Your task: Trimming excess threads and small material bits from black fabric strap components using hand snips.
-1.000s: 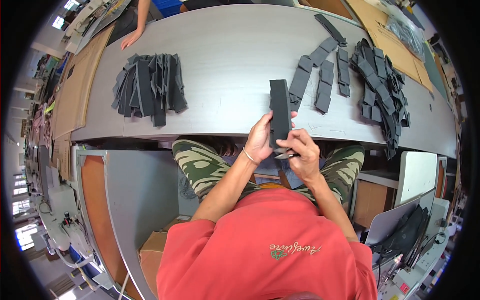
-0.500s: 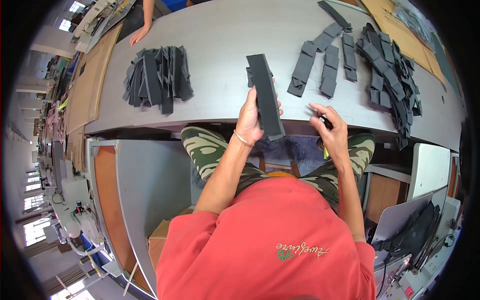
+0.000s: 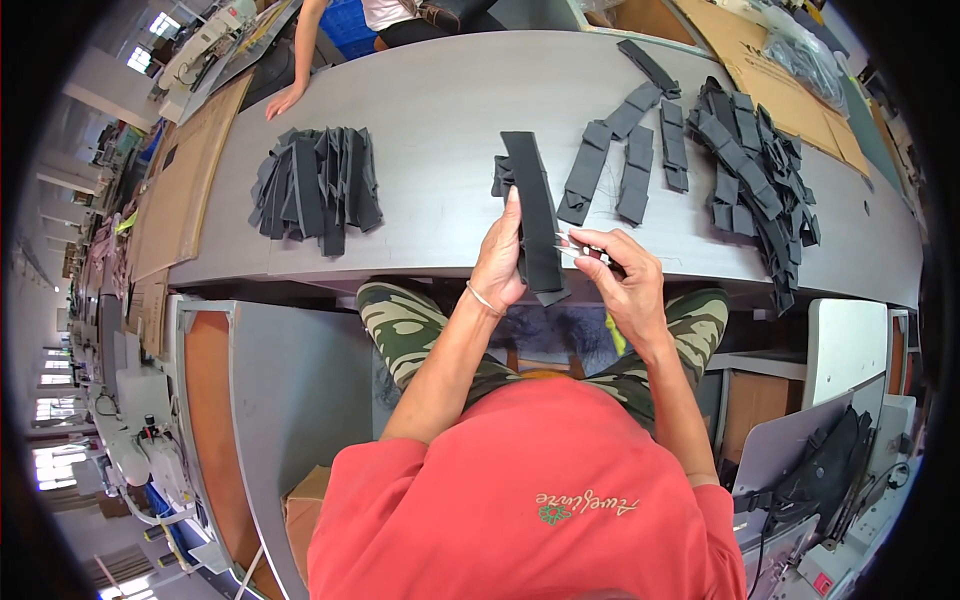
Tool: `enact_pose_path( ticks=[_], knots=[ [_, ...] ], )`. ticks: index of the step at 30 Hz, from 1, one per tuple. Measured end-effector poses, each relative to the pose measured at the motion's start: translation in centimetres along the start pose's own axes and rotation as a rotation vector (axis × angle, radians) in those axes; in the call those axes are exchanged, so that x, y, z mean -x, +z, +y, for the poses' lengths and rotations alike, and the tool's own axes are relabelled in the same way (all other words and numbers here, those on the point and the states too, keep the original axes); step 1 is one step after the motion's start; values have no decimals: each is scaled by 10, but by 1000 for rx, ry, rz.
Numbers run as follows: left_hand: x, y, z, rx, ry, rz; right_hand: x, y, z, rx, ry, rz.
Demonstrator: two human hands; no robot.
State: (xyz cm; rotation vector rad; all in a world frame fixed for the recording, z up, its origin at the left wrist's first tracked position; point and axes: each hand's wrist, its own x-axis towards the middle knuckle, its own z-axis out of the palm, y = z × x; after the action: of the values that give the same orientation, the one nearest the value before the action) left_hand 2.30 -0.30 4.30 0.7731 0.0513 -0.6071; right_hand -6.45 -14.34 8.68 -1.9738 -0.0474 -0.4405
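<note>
My left hand is closed around a dark grey fabric strip, held upright above the table's near edge, with a folded bit of cloth sticking out on its left side. Pinched in my right hand are small thread snips, their pale metal tips at the strip's right edge. Whether the tips touch a thread cannot be made out. Just beyond lie several segmented dark strips, with loose threads about them. A heap of similar strips hangs over the table edge at the right.
A fanned stack of dark fabric pieces lies on the left of the grey table. Another person's hand rests at the far left edge. Cardboard sheets flank the table. My knees are under its front edge, beside a grey cabinet.
My right hand has moved left and brought the snips up to the strip's edge. The view has shifted, showing more of the other person at the far side.
</note>
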Motion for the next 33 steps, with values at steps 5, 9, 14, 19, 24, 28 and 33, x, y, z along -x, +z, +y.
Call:
enact_pose_path(
  ticks=[5,9,14,19,24,28,33],
  knots=[
    [0,5,-6,-1,26,-150,-2,9,3,131,-101,33],
    [3,18,-7,-127,72,-12,-3,9,1,321,-218,55],
    [3,18,-7,-135,64,1,-3,-3,18,228,-197,170],
    [6,15,1,3,-70,-29,5,-12,12,-129,121,152],
    [0,18,-6,67,-34,-39,5,-6,4,-84,42,62],
    [-3,16,-10,60,-59,-86,3,-4,4,93,-67,29],
    [-5,16,-11,-2,3,14,8,-12,3,-146,99,-21]
  ],
)
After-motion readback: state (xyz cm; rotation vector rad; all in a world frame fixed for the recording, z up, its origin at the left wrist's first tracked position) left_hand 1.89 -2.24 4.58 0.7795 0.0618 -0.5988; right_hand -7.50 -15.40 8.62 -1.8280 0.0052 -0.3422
